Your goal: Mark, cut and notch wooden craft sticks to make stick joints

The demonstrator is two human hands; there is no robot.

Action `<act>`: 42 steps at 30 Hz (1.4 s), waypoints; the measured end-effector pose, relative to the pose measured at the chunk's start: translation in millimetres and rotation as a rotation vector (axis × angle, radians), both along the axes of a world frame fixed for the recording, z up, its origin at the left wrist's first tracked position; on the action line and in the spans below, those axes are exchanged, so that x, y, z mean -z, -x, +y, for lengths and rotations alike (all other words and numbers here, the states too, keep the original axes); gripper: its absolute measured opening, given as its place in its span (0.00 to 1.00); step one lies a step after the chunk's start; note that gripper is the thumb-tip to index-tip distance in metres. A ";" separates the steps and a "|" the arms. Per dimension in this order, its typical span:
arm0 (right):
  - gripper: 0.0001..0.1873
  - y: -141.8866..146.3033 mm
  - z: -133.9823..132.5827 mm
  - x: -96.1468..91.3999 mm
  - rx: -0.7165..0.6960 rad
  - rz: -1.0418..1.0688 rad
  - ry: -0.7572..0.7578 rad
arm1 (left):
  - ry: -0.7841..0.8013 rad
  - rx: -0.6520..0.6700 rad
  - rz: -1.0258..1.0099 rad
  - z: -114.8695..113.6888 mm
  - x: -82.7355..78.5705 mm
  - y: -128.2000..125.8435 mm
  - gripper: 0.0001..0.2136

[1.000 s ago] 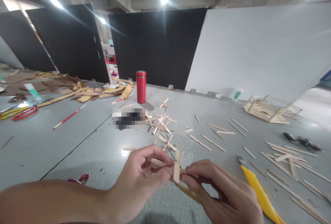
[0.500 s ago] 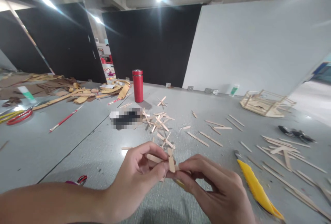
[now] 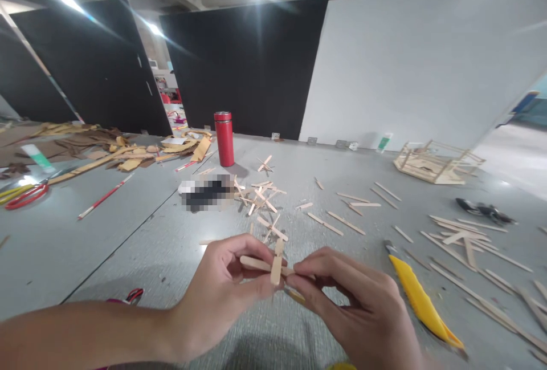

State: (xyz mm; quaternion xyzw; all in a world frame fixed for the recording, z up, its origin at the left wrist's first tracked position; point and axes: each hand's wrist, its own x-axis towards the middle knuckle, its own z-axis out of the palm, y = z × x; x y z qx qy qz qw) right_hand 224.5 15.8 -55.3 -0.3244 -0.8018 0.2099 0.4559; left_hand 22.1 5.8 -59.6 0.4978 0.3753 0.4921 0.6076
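The grey tabletop (image 3: pixel 149 267) spread beneath everything. Above it the left hand (image 3: pixel 224 284) and right hand (image 3: pixel 361 301) faced each other, each pinching wood between thumb and fingers. The red flask (image 3: pixel 224 141) stood upright well beyond them, perhaps to leave elbow room. The yellow tool (image 3: pixel 416 293) lay near the right hand, likely for easy reach. The crossed wooden sticks (image 3: pixel 276 272) were held between the hands, gripped from opposite sides, presumably to steady the crossing.
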 end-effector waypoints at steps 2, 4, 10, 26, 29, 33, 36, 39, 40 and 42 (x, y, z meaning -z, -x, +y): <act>0.06 0.1 0.9 2.5 -0.034 0.017 0.011 | 0.019 -0.010 -0.010 1.1 -0.3 -0.6 0.10; 0.06 0.2 2.0 5.0 -0.061 0.035 0.023 | 0.028 -0.024 -0.007 1.5 -0.5 -1.1 0.11; 0.11 1.3 6.4 -2.2 -0.031 0.062 0.319 | 0.019 -0.031 0.030 -0.5 -0.9 -0.1 0.10; 0.09 -3.1 -0.1 -26.5 -0.026 -0.062 0.308 | 0.027 -0.012 0.009 -3.5 -10.7 -1.9 0.09; 0.11 0.0 1.0 -29.1 -0.044 0.021 0.461 | 0.043 -0.011 -0.017 -3.3 -11.5 -2.5 0.11; 0.10 1.9 3.3 -26.7 -0.093 0.165 0.636 | 0.066 -0.013 -0.048 -2.8 -11.1 -1.9 0.14; 0.11 0.6 8.1 -24.6 -0.190 0.275 0.709 | 0.080 0.044 -0.116 -4.3 -10.6 0.0 0.15; 0.10 -3.5 14.6 -23.1 -0.276 0.299 0.686 | 0.091 0.151 -0.271 -6.3 -9.9 0.7 0.13; 0.10 -4.8 16.5 -22.7 -0.292 0.289 0.672 | 0.089 0.185 -0.332 -6.8 -9.6 0.6 0.14; 0.09 -6.3 19.6 -22.0 -0.311 0.273 0.659 | 0.081 0.242 -0.463 -7.2 -8.8 -0.2 0.18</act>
